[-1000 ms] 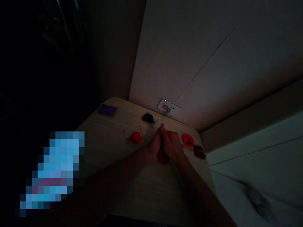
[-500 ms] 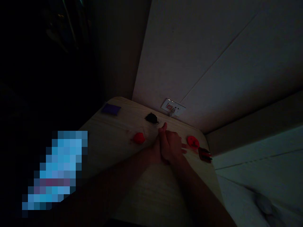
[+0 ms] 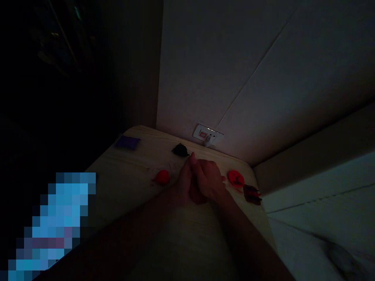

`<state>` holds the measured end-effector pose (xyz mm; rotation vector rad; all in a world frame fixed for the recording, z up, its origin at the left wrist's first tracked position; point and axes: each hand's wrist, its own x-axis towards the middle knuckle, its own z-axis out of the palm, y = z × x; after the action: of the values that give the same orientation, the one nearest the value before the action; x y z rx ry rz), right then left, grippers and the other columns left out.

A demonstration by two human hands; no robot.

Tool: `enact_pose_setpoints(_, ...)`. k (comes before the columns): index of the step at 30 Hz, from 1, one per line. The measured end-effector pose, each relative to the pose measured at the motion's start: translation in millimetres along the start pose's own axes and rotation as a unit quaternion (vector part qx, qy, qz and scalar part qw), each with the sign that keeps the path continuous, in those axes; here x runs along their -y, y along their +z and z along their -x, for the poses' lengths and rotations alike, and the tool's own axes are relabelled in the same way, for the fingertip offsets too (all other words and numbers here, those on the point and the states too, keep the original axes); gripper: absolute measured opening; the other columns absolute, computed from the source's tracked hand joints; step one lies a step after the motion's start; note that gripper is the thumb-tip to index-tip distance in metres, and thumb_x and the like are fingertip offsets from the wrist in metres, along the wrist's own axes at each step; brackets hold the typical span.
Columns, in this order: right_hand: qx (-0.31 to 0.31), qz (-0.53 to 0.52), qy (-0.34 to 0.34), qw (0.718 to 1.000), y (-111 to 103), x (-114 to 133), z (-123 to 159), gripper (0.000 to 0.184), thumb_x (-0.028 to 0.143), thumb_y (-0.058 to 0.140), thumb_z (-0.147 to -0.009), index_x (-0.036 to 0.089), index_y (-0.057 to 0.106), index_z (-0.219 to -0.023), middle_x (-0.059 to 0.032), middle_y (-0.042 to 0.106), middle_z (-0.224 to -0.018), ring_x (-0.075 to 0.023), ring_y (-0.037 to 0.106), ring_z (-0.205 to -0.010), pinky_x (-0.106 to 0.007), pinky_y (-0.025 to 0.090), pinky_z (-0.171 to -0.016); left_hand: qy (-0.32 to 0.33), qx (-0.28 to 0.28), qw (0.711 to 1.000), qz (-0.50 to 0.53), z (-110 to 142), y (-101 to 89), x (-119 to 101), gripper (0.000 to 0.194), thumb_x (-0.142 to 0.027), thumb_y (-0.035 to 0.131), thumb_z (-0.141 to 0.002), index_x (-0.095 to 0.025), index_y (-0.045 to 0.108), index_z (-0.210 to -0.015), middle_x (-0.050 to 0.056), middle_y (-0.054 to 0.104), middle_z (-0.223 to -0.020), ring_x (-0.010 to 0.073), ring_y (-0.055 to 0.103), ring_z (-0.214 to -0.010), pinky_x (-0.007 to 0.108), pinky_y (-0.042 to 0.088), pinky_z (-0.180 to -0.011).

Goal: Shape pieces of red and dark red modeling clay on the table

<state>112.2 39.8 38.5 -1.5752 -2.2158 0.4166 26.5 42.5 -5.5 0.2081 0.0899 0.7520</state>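
Note:
In dim light my left hand [image 3: 183, 183] and my right hand [image 3: 208, 180] are pressed together palm to palm over the small wooden table [image 3: 131, 195], fingers closed around each other. Whatever lies between them is hidden. A red lump [image 3: 162, 176] rests on the table just left of my left hand. A flat red disc [image 3: 236, 178] with dark marks lies right of my right hand, and a dark red piece [image 3: 251, 194] sits beside it near the table's right edge. A black lump [image 3: 179, 150] lies just beyond my fingertips.
A purple block [image 3: 127, 142] lies at the table's far left corner. A wall socket [image 3: 207, 134] sits on the wall behind the table. A pale bed surface [image 3: 322, 210] runs along the right. The left side is dark, with a blurred blue patch [image 3: 55, 222].
My joined hands have shifted slightly, the right palm sliding over the left while staying pressed together. The camera view has swung a little to the right.

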Motion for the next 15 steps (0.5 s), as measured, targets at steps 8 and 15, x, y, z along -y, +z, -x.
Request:
enact_pose_setpoints(8, 0.01, 0.105, 0.029, 0.994, 4, 3, 2, 0.07, 0.05, 0.025, -0.109, 0.018, 0.072, -0.068, -0.0109, 0.072, -0.066, -0.0206, 0.062, -0.059, -0.034, 0.027, -0.059, -0.024, -0.004, 1.0, 0.007, 5, 9.2, -1, 0.085, -0.079, 0.019, -0.092, -0.014, 0.072, -0.104, 0.014, 0.076, -0.084, 0.0332, 0.074, -0.098, 0.049, 0.054, -0.095)
enact_pose_setpoints(15, 0.029, -0.012, 0.018, 0.999, 3, -10, 1, 0.078, 0.058, 0.014, -0.108, 0.018, 0.069, -0.069, -0.0084, 0.067, -0.065, -0.0198, 0.058, -0.061, -0.032, 0.032, -0.061, -0.03, -0.018, 0.999, 0.011, 7, 0.9, -4, 0.086, -0.081, 0.021, -0.092, -0.011, 0.07, -0.102, 0.015, 0.076, -0.092, 0.0321, 0.072, -0.101, 0.047, 0.053, -0.093)
